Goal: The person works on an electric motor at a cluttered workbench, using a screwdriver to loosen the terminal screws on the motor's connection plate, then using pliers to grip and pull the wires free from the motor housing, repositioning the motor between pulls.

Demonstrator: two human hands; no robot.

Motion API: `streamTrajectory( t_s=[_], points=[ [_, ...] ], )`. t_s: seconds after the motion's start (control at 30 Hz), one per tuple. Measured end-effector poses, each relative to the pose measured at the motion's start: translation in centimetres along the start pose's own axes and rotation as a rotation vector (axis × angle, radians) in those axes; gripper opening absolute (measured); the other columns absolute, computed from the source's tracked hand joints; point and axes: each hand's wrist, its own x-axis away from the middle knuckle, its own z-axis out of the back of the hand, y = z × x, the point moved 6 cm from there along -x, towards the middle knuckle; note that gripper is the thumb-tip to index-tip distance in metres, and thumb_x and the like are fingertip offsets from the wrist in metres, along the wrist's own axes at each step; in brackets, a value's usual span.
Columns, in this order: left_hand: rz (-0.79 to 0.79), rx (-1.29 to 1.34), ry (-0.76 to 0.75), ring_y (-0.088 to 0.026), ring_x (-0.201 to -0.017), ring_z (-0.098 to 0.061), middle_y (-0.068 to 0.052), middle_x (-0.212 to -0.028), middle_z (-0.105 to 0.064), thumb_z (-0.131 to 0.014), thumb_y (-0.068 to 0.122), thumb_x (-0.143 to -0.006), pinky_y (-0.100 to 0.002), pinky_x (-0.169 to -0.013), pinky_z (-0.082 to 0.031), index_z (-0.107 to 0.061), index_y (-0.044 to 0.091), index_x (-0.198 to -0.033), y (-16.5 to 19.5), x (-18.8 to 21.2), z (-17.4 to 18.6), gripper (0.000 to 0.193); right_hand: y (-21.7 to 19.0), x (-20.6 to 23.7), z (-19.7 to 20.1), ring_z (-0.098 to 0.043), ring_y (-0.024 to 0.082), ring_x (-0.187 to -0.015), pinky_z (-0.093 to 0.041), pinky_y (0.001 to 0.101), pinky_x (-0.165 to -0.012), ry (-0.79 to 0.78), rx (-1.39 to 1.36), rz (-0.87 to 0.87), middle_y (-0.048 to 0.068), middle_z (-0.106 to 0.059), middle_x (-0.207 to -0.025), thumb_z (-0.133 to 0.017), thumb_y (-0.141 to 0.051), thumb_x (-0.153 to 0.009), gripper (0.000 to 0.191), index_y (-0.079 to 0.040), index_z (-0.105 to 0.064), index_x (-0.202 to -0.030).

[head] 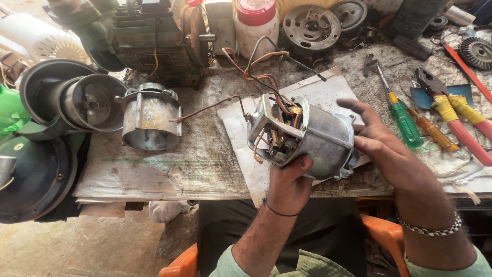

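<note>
A grey metal motor housing (307, 137) with copper windings and loose brown and black wires (261, 72) lies on its side over a white sheet (328, 90) on the workbench. My left hand (288, 184) grips it from below, thumb pressed on the front edge. My right hand (382, 141) cups the rear end of the housing, fingers spread over the top. One thin brown wire runs left toward a second round metal casing (151, 118).
A green-handled screwdriver (402, 120), an orange-handled one (433, 132) and red-and-yellow pliers (456, 120) lie at the right. A large motor (148, 36), a red-capped jar (256, 25) and round metal discs (311, 25) stand at the back. Black round covers (66, 100) sit left.
</note>
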Motion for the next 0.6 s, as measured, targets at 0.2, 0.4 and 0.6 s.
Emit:
streamTrajectory(
  t_s=[0.2, 0.4, 0.6],
  points=[
    [0.01, 0.006, -0.003, -0.026, -0.133, -0.055, -0.009, -0.137, -0.061, -0.082, 0.008, -0.082, -0.044, -0.116, -0.044, -0.05, 0.003, -0.147, 0.2, 0.0, -0.2, 0.072, -0.6, 0.3, -0.5, -0.054, 0.032, -0.126, -0.047, 0.0425, -0.101, -0.022, -0.016, 0.03, 0.026, -0.051, -0.138, -0.058, -0.033, -0.078, 0.088, -0.007, -0.031, -0.157],
    [-0.035, -0.022, -0.009, -0.025, -0.135, -0.054, -0.007, -0.141, -0.059, -0.081, 0.006, -0.081, -0.043, -0.117, -0.044, -0.05, 0.005, -0.148, 0.2, -0.2, 0.1, 0.074, -0.7, 0.2, 2.1, -0.057, 0.028, -0.125, -0.047, 0.0418, -0.104, 0.215, 0.281, 0.067, 0.02, -0.057, -0.137, -0.054, -0.028, -0.095, 0.058, -0.006, -0.047, -0.147],
    [-0.039, -0.028, 0.016, -0.025, -0.132, -0.055, -0.008, -0.137, -0.06, -0.077, -0.001, -0.082, -0.043, -0.115, -0.045, -0.051, 0.005, -0.145, 0.2, -0.6, 0.3, 0.069, 0.2, 4.6, 11.1, -0.067, 0.036, -0.112, -0.055, 0.0464, -0.094, 0.678, 1.369, 0.029, 0.016, -0.071, -0.119, -0.072, -0.031, -0.095, 0.036, -0.008, -0.071, -0.122]
  ],
)
